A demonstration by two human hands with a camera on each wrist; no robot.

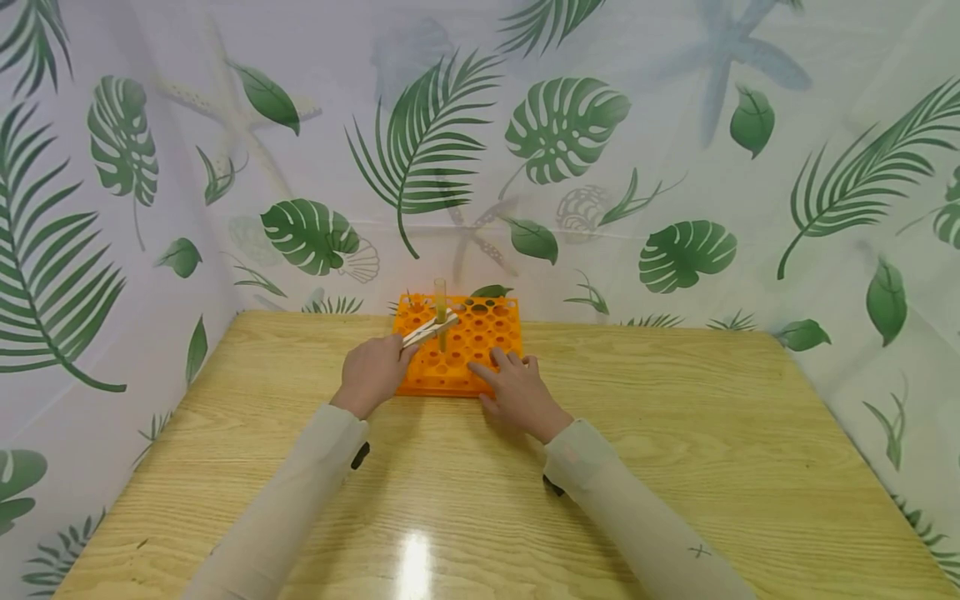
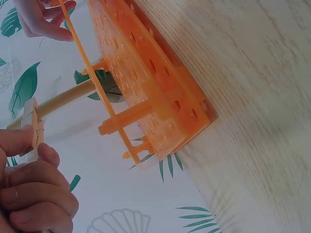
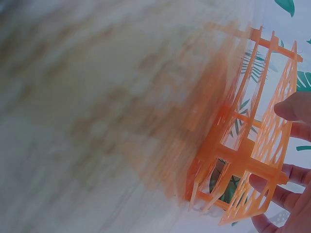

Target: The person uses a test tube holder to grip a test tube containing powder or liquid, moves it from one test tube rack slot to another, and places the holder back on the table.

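Note:
My left hand [image 1: 372, 375] grips a wooden test tube clamp [image 1: 429, 331], with thumb and curled fingers around its end. The clamp's tips close around a clear test tube [image 1: 440, 300] holding yellowish liquid. The tube stands upright, its lower part at the orange test tube rack [image 1: 495, 329]; whether its bottom sits in a hole cannot be made out. My right hand [image 1: 521, 392] holds the rack at its front right, fingers bent over the perforated top and thumb at the front edge. In the right wrist view, the thumb [image 3: 294, 106] lies against the top plate.
The rack stands on a wood-grain table [image 1: 660, 417] near its back edge. Behind and at both sides hangs a white cloth [image 1: 465, 50] printed with green leaves, starfish and shells. Light reflects off the table's front.

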